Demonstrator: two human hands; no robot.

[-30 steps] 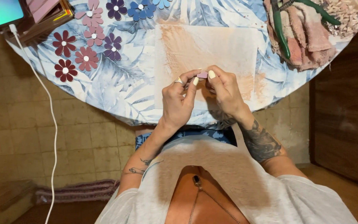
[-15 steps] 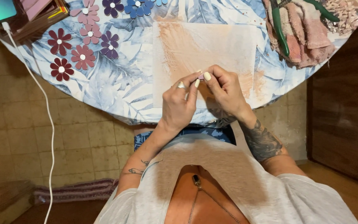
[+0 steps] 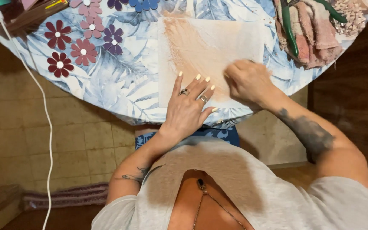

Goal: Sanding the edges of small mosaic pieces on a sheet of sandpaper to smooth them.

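Pressing left hand (image 3: 188, 108) on stained sheet (image 3: 209, 47)

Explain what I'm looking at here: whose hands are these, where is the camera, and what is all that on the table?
No machine here: a person wears a camera on the head, looking down over their own chest at a round table with a blue leaf-print cloth. The left hand lies flat, fingers spread, on a white sheet stained orange-brown. The right hand is curled and blurred on that sheet's right part; whether it holds anything cannot be told. To the left lie red, pink and purple flower cutouts. At top right are green-handled pliers on pink rags. A white cable hangs off the left edge.
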